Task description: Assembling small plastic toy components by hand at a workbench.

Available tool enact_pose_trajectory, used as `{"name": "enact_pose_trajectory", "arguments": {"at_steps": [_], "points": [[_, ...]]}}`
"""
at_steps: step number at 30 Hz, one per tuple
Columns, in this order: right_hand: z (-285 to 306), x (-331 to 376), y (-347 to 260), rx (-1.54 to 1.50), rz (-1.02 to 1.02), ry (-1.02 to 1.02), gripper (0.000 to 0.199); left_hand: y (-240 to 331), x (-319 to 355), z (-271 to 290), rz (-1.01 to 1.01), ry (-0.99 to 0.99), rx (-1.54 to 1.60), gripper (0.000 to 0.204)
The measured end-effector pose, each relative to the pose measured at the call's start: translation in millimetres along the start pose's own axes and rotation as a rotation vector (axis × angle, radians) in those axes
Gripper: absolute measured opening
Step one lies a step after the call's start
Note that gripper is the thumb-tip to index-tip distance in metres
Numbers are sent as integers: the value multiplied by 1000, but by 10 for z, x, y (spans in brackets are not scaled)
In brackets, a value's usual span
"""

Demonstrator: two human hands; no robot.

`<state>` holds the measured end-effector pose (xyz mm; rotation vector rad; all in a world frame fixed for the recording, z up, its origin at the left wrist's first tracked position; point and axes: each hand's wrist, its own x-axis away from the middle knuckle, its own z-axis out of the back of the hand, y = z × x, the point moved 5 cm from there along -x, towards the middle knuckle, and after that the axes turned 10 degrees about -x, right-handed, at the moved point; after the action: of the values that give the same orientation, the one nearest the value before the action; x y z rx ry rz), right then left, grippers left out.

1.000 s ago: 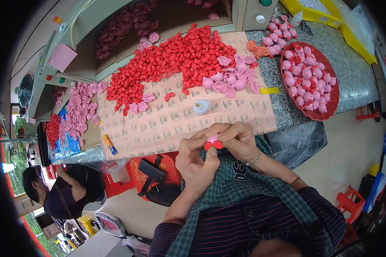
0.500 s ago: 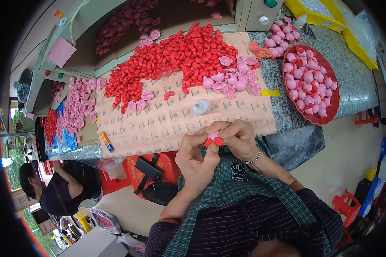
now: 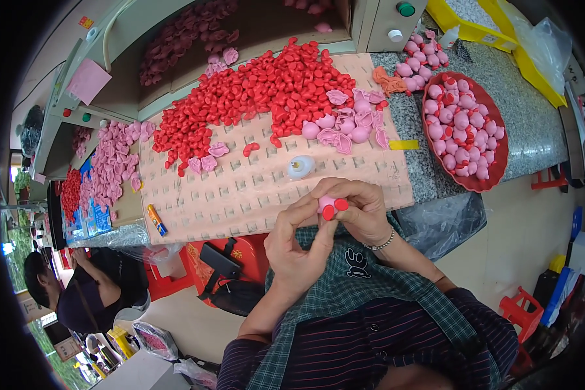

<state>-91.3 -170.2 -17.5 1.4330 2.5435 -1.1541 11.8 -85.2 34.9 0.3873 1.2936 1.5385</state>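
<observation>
Between my two hands, in front of the bench edge, is a small pink rounded toy part (image 3: 325, 202) with two red bean-shaped pieces (image 3: 329, 212) on its underside. The fingertips of my left hand (image 3: 299, 237) pinch it from the left. From the right, my right hand (image 3: 365, 211) grips it with thumb and fingers. A small white squeeze bottle (image 3: 300, 168) stands on the patterned pink mat (image 3: 240, 195) just beyond my hands. Farther back lie a large heap of red bean-shaped pieces (image 3: 260, 91) and a cluster of pink parts (image 3: 344, 123).
To the right, a red scalloped basket (image 3: 502, 156) holds many pink parts with red pieces. More such parts (image 3: 422, 60) lie behind it, near a yellow tray (image 3: 525, 64). An orange-and-blue tube (image 3: 156, 220) is at left. Another person (image 3: 88, 289) sits beyond the left end.
The toy part has tilted in my fingers, so its red pieces face more to the right and toward me. My hands keep their hold; the whole view has shifted slightly.
</observation>
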Motion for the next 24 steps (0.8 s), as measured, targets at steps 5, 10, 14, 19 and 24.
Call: {"name": "enact_pose_trajectory", "arguments": {"at_steps": [5, 10, 14, 19, 24], "points": [[-24, 101, 38, -234, -91, 77, 29, -48, 16, -7, 177, 1, 316, 19], [-16, 133, 40, -11, -9, 76, 27, -131, 34, 3, 164, 4, 356, 16], [-53, 108, 20, 105, 39, 17, 28, -194, 26, -17, 188, -22, 482, 13], [-65, 124, 30, 120, -15, 23, 28, -331, 38, -46, 214, -83, 613, 14], [-134, 81, -13, 193, 83, 123, 28, -295, 16, -106, 202, -45, 555, 25]]}}
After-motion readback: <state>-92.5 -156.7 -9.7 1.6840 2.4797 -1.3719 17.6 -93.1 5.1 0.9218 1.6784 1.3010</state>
